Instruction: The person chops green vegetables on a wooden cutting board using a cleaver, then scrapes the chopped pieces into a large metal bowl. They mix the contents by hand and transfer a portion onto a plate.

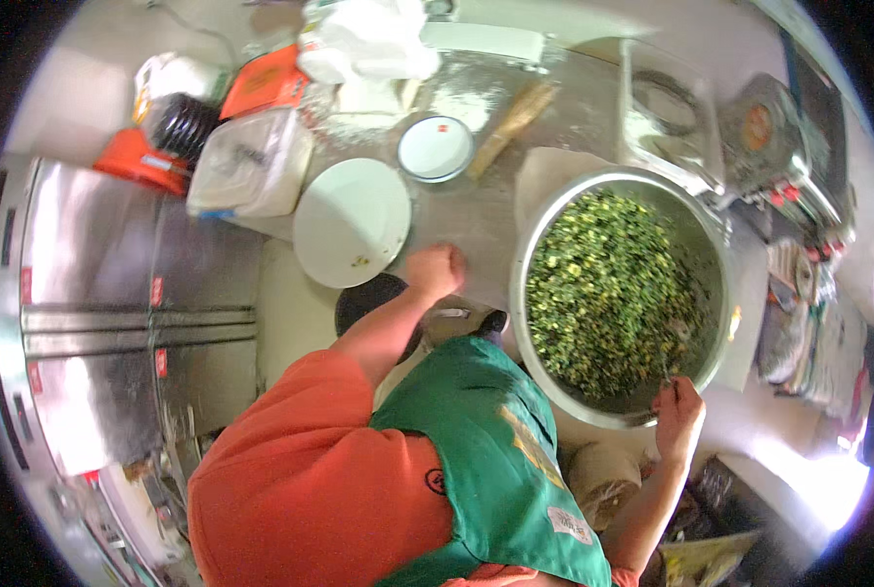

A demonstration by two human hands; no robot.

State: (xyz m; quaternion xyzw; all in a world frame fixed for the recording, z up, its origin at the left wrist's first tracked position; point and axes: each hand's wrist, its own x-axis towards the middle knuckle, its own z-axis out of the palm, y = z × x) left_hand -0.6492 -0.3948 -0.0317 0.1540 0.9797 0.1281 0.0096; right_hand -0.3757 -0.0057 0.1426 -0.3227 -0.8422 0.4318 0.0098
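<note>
A large metal mixing bowl (726,293) holds a heap of chopped green filling with yellow bits (605,279). My right hand (679,414) is at the bowl's near right rim, its fingers closed around what looks like a thin utensil (666,367) reaching into the filling. The utensil is blurred, so its exact kind does not show. My left hand (437,270) is curled into a fist over the table's front edge, close to a round white plate (352,220) with a few crumbs on it. I see nothing in that fist.
Beyond the plate are a small white enamel dish (435,149), a rolling pin (514,125) and a lidded plastic tub (250,161). A clear plastic container (668,117) and a metal machine (767,136) stand behind the bowl. A steel refrigerator (99,249) is at left.
</note>
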